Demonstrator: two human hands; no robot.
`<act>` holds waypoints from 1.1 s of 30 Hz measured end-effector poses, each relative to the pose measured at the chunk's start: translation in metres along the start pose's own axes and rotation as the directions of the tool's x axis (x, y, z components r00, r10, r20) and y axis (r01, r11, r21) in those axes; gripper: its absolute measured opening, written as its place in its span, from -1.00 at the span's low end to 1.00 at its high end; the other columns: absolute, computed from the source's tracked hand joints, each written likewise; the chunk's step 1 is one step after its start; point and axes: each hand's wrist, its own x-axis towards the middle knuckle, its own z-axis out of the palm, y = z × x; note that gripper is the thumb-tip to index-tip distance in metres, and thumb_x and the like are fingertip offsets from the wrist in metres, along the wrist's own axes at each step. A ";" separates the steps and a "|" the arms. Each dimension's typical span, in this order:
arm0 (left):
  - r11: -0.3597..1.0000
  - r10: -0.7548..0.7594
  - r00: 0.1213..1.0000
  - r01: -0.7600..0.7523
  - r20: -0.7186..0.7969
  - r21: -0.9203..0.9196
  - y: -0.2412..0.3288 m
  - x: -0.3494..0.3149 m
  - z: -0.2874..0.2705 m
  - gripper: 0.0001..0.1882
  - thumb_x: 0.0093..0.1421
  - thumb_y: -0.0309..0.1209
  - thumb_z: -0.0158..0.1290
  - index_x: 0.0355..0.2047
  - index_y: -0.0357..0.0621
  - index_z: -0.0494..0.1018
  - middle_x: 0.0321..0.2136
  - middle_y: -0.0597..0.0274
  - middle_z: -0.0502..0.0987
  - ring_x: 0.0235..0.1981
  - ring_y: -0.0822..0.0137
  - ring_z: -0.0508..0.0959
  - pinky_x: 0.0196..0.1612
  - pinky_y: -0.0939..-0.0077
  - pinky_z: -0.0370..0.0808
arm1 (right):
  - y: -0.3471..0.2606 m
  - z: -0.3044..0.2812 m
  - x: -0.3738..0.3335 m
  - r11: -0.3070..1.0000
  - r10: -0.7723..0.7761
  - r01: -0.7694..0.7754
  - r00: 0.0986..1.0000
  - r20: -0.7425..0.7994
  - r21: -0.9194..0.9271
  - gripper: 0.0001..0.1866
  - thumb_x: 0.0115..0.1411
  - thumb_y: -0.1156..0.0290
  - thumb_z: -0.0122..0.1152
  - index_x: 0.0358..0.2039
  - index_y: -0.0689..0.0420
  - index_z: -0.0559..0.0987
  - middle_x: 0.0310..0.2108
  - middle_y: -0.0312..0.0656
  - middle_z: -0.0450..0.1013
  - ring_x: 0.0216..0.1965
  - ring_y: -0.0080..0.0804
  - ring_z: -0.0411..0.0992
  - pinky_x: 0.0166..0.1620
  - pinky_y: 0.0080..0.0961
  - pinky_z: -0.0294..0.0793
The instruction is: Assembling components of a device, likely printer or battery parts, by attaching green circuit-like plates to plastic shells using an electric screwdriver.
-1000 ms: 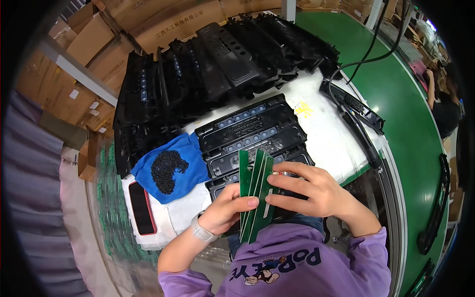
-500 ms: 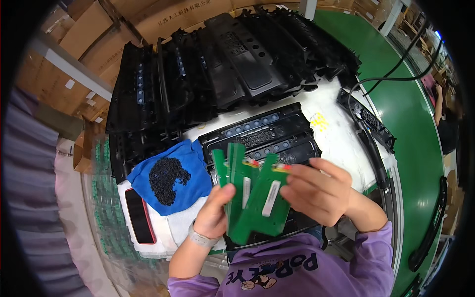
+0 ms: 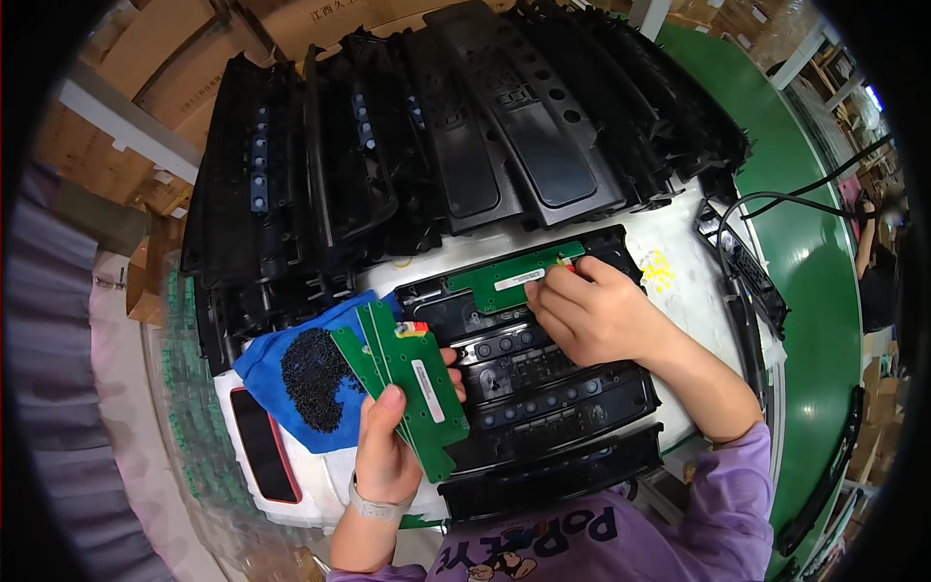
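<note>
My left hand point(image 3: 381, 448) grips a small fan of green circuit boards point(image 3: 400, 361), with a white label strip and a red and yellow connector showing on the front one. The fingers of my right hand point(image 3: 599, 312) are closed on the right end of a single circuit board point(image 3: 480, 294). That board lies over the far part of a black plastic panel point(image 3: 427, 312), lined up along its length; whether it touches the panel I cannot tell. Nearer to me are more black panels point(image 3: 543, 424) with rows of round bluish buttons.
A blue cloth point(image 3: 257, 359) with a pile of small black screws point(image 3: 315, 383) lies left, beside a red-edged phone point(image 3: 262, 446). Black plastic housings point(image 3: 485, 165) stand in a row behind. At right are small yellow pieces point(image 3: 659, 272), a cable point(image 3: 776, 199) and a green surface point(image 3: 805, 291).
My right hand has taken one circuit board from the bunch and carried it forward over the far panel. My left hand, with the other boards, has shifted left and slightly down.
</note>
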 end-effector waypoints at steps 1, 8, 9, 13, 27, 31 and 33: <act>0.999 -0.028 1.000 0.028 0.002 -0.018 -0.001 0.000 0.001 -0.35 0.16 -0.10 -0.02 0.09 -0.37 0.19 -0.04 -0.06 0.41 -0.17 0.22 0.49 -0.07 0.37 0.45 | 0.001 0.000 0.002 1.000 0.018 -0.018 1.000 -0.003 0.004 -0.87 -0.18 0.44 0.15 -0.56 0.21 0.48 -0.55 -0.32 0.32 -0.40 -0.46 0.31 -0.46 -0.56 0.23; 0.998 -0.061 0.998 0.060 -0.012 -0.036 -0.001 -0.002 0.002 -0.29 0.09 -0.11 0.04 0.10 -0.39 0.16 -0.01 -0.09 0.38 -0.13 0.20 0.48 -0.03 0.33 0.43 | 0.010 0.005 0.003 0.967 0.187 -0.192 0.981 0.048 0.166 -0.85 -0.17 0.40 0.27 -0.58 0.18 0.53 -0.51 -0.31 0.33 -0.33 -0.44 0.33 -0.47 -0.59 0.30; 0.997 -0.065 0.998 0.065 -0.014 -0.038 -0.001 -0.002 0.001 -0.29 0.09 -0.11 0.04 0.10 -0.39 0.16 -0.01 -0.09 0.38 -0.13 0.20 0.48 -0.03 0.33 0.43 | 0.011 0.006 0.002 0.950 0.228 -0.227 0.973 0.023 0.214 -0.82 -0.16 0.40 0.29 -0.54 0.20 0.54 -0.51 -0.31 0.33 -0.33 -0.44 0.34 -0.45 -0.59 0.33; 0.997 -0.062 0.998 0.061 -0.022 -0.038 -0.001 -0.001 0.001 -0.25 0.06 -0.10 0.08 0.11 -0.39 0.14 -0.02 -0.10 0.37 -0.12 0.18 0.47 -0.02 0.32 0.42 | 0.013 0.009 -0.002 0.937 0.247 -0.244 0.969 0.018 0.250 -0.79 -0.19 0.41 0.32 -0.49 0.21 0.57 -0.52 -0.31 0.32 -0.36 -0.44 0.35 -0.47 -0.56 0.38; 0.998 -0.055 0.997 0.054 -0.061 -0.025 -0.001 -0.002 0.003 -0.26 0.07 -0.11 0.07 0.11 -0.40 0.15 -0.01 -0.09 0.37 -0.11 0.17 0.47 -0.02 0.32 0.42 | 0.010 0.001 -0.001 0.811 0.381 -0.428 0.904 0.194 0.399 -0.93 -0.13 0.49 0.27 -0.58 0.19 0.56 -0.62 -0.31 0.36 -0.51 -0.38 0.37 -0.58 -0.47 0.39; 0.998 -0.065 0.998 0.065 0.008 -0.009 0.002 -0.003 0.003 -0.24 0.04 -0.19 0.12 0.14 -0.37 0.11 0.02 -0.10 0.35 -0.07 0.17 0.46 -0.01 0.31 0.44 | 0.009 -0.004 0.001 0.816 0.364 -0.424 0.905 0.220 0.393 -0.93 -0.15 0.50 0.27 -0.59 0.18 0.56 -0.63 -0.31 0.36 -0.50 -0.39 0.38 -0.56 -0.49 0.39; 0.997 -0.078 0.993 0.078 0.091 -0.001 0.002 -0.003 0.002 -0.23 0.03 -0.22 0.14 0.15 -0.36 0.10 0.03 -0.10 0.34 -0.04 0.17 0.45 0.01 0.30 0.43 | 0.007 -0.008 0.000 0.862 0.358 -0.407 0.911 0.204 0.304 -0.90 -0.16 0.48 0.26 -0.55 0.17 0.57 -0.60 -0.30 0.37 -0.48 -0.39 0.38 -0.54 -0.49 0.40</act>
